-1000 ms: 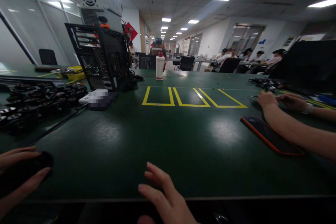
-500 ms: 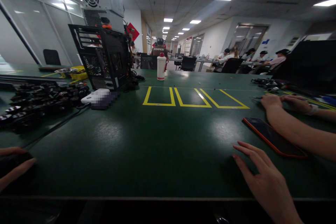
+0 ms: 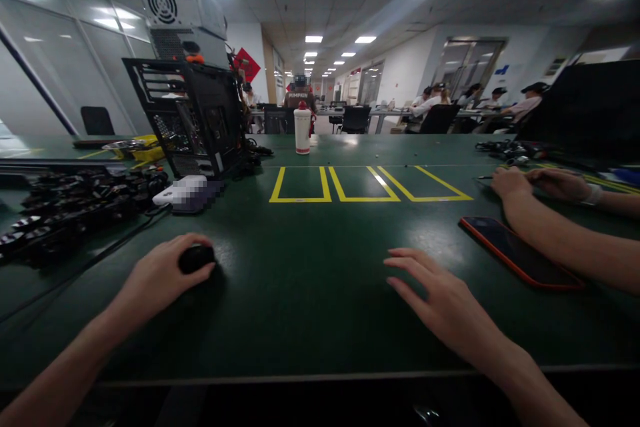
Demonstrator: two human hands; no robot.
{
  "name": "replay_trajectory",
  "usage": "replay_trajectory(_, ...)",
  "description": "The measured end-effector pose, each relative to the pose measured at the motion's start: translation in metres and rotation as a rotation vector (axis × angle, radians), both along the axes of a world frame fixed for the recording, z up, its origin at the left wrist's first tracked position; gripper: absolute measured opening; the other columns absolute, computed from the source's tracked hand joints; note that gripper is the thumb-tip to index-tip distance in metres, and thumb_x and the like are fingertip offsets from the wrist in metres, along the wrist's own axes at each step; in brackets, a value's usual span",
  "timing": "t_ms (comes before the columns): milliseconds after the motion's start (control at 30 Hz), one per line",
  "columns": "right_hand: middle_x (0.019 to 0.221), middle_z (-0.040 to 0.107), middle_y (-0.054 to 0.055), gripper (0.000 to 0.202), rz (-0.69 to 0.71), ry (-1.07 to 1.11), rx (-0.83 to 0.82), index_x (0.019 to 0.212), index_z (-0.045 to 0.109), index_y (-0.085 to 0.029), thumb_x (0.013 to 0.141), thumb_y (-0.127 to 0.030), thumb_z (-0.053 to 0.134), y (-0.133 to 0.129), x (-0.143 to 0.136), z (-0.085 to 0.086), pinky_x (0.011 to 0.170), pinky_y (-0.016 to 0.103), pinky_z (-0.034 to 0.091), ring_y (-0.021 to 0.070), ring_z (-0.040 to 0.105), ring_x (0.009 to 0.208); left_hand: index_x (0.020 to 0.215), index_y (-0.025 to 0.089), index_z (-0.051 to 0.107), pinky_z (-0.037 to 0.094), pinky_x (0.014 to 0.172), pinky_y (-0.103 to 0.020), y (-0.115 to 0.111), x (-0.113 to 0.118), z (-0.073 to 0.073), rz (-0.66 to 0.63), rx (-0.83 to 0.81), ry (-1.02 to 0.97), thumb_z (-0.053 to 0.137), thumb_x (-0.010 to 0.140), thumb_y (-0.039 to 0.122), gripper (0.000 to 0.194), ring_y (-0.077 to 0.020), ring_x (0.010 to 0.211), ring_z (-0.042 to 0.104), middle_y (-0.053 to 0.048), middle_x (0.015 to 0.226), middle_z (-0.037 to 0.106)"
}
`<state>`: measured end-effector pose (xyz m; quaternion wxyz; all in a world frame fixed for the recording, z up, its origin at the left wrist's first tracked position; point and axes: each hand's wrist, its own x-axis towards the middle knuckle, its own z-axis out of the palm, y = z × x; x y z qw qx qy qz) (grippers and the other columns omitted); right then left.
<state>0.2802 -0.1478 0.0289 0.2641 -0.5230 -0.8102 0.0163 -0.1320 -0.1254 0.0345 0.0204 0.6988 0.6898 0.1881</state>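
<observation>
My left hand (image 3: 163, 273) is closed around a black computer mouse (image 3: 196, 258), at or just above the green tabletop (image 3: 300, 293) on the left. My right hand (image 3: 440, 300) is open over the right half of the table, fingers stretched toward the middle, with nothing in them. A phone in an orange case (image 3: 520, 253) lies to the right of that hand. Beyond both hands, yellow tape (image 3: 300, 200) marks three open-ended outlines on the tabletop.
At the left stand an open computer case (image 3: 210, 113), a heap of black parts (image 3: 75, 207) and a white device (image 3: 180, 191), partly pixelated. A white tumbler (image 3: 302, 130) stands at the back. Another person's forearm (image 3: 565, 240) rests at the right, beside a dark monitor (image 3: 585, 113).
My left hand has come in from the left edge with the mouse, moving right and forward. My right hand has shifted left and a little forward. The view has tilted slightly.
</observation>
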Motion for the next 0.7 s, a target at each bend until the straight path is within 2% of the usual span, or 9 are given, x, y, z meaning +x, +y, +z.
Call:
replay_trajectory(100,0.109,0.056,0.006,0.026,0.201,0.032,-0.158,0.106,0.056,-0.022,0.082,-0.027,0.046,0.026,-0.027,0.015,0.083,0.037,0.047,0.0186,0.057,0.096,0.095,0.028,0.052,0.041,0.075,-0.031,0.042,0.053,0.001,-0.186,0.032,0.042,0.057,0.068,0.040,0.030,-0.0202,0.085,0.055,0.002,0.094,0.059)
replay_trajectory(167,0.108,0.057,0.007,0.029,0.267,0.119,-0.265,0.107,0.056,-0.022,0.080,-0.030,0.050,0.051,-0.046,0.016,0.082,0.036,0.047,0.0188,0.057,0.094,0.094,0.026,0.054,0.041,0.075,-0.032,0.066,0.088,0.000,-0.270,0.081,0.016,0.058,0.067,0.038,0.030,-0.0213,0.084,0.056,0.000,0.093,0.060)
replay_trajectory(267,0.112,0.057,0.009,0.039,0.262,0.369,-0.449,0.112,0.055,-0.019,0.076,-0.034,0.056,0.096,-0.069,0.005,0.079,0.034,0.048,0.0187,0.059,0.089,0.092,0.023,0.055,0.042,0.076,-0.033,0.093,0.132,-0.007,-0.325,0.158,-0.070,0.061,0.066,0.034,0.029,-0.0216,0.084,0.056,-0.002,0.096,0.060)
replay_trajectory(367,0.108,0.060,0.011,0.039,0.234,0.588,-0.557,0.109,0.057,-0.015,0.075,-0.034,0.057,0.133,-0.082,-0.009,0.077,0.033,0.048,0.0179,0.060,0.085,0.093,0.022,0.055,0.042,0.076,-0.034,0.107,0.161,-0.013,-0.361,0.200,-0.159,0.062,0.066,0.030,0.029,-0.0224,0.086,0.056,-0.003,0.096,0.060)
replay_trajectory(500,0.096,0.064,0.009,0.036,0.244,0.834,-0.684,0.105,0.059,-0.013,0.074,-0.032,0.059,0.151,-0.088,-0.017,0.075,0.031,0.049,0.0149,0.060,0.078,0.099,0.022,0.054,0.041,0.080,-0.037,0.112,0.172,-0.021,-0.411,0.212,-0.246,0.063,0.066,0.030,0.035,-0.0237,0.092,0.054,-0.005,0.100,0.059)
replay_trajectory(600,0.098,0.063,0.010,0.037,0.195,0.914,-0.736,0.105,0.059,-0.012,0.072,-0.028,0.063,0.150,-0.089,-0.017,0.079,0.031,0.049,0.0149,0.060,0.080,0.112,0.020,0.048,0.041,0.085,-0.037,0.115,0.166,-0.029,-0.443,0.213,-0.375,0.065,0.065,0.035,0.052,-0.0239,0.100,0.052,-0.007,0.111,0.054)
replay_trajectory(700,0.099,0.063,0.009,0.032,0.184,0.975,-0.749,0.105,0.060,-0.012,0.075,-0.025,0.059,0.146,-0.090,-0.017,0.083,0.032,0.047,0.0151,0.059,0.085,0.119,0.017,0.044,0.042,0.086,-0.037,0.120,0.161,-0.038,-0.400,0.149,-0.570,0.070,0.060,0.038,0.068,-0.0235,0.099,0.053,-0.010,0.115,0.051)
